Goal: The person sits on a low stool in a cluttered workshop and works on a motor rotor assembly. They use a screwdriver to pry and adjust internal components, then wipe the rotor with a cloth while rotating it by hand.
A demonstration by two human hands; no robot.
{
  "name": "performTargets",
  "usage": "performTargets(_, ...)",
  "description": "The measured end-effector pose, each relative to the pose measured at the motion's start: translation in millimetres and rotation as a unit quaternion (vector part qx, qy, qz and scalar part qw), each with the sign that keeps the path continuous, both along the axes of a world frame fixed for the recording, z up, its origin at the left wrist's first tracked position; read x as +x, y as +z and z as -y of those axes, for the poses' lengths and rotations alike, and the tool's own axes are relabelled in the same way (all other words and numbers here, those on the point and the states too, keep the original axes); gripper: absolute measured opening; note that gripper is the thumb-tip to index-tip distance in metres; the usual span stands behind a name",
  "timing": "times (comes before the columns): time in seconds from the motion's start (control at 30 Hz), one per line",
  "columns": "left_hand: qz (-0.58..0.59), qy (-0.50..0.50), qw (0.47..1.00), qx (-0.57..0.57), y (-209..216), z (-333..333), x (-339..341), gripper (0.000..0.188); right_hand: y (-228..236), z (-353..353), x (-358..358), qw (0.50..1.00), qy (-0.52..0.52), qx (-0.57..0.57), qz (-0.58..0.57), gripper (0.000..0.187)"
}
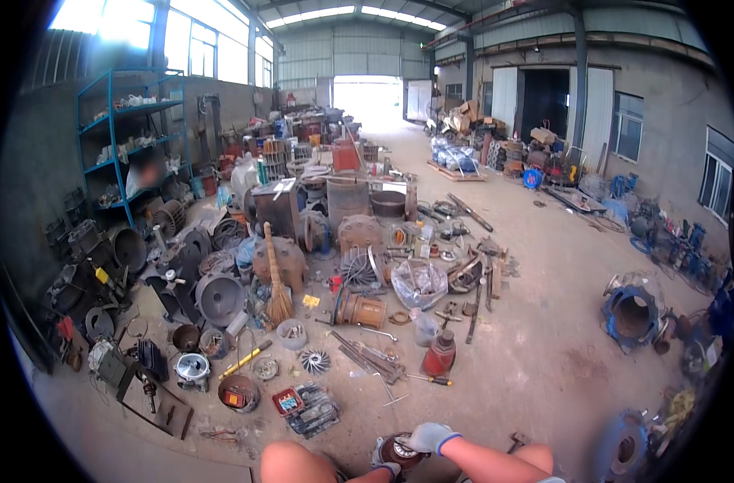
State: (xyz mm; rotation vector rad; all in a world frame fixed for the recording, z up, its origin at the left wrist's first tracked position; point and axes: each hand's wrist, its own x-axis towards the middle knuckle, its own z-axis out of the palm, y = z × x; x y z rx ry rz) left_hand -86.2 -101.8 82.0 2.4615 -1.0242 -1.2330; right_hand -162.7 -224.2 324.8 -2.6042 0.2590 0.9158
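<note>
Low at the bottom edge, between my bent knees, is a round dark reddish-brown metal housing with a lighter ring inside its open top. My right hand, in a grey work glove, reaches over the housing from the right. Its fingers point left and bend down at the ring; whatever they pinch is too small to name. My left hand, also gloved, is closed against the near left side of the housing, partly cut off by the lower edge.
Ahead lie an open case of tool bits, a red bottle jack, a screwdriver, a finned impeller and a straw broom. Blue shelving stands left. Blue pump casings sit right. Many machine parts fill the middle floor.
</note>
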Motion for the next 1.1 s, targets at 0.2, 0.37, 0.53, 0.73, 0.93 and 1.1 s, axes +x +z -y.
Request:
performTargets(0.2,0.042,0.005,0.999,-0.002,0.2,-11.2,11.4,0.033,56.1,30.3,-4.8,0.995,-0.072,0.05,0.045,0.108)
performTargets(0.37,0.271,-0.075,0.959,-0.041,11.9,-41.6,84.4,0.032,91.1,61.8,-8.6,0.916,-0.22,0.185,0.278,0.093)
performTargets(0.53,0.156,0.211,0.89,-0.374,244.1,36.8,65.5,0.044,45.0,128.8,-15.4,0.832,-0.268,0.291,0.389,0.058)
performTargets(0.73,0.33,0.003,0.827,-0.455,315.2,23.9,9.2,0.058,63.3,10.3,20.4,0.404,-0.255,0.871,0.117,0.06)
performTargets(0.93,0.323,0.024,0.835,-0.445,274.9,23.1,6.1,0.053,25.5,25.0,33.6,0.31,-0.261,0.911,0.077,0.047)
performTargets(1.1,0.223,0.099,0.94,-0.238,303.4,12.5,91.5,0.054,76.6,62.4,28.8,0.503,-0.366,0.773,0.123,0.071)
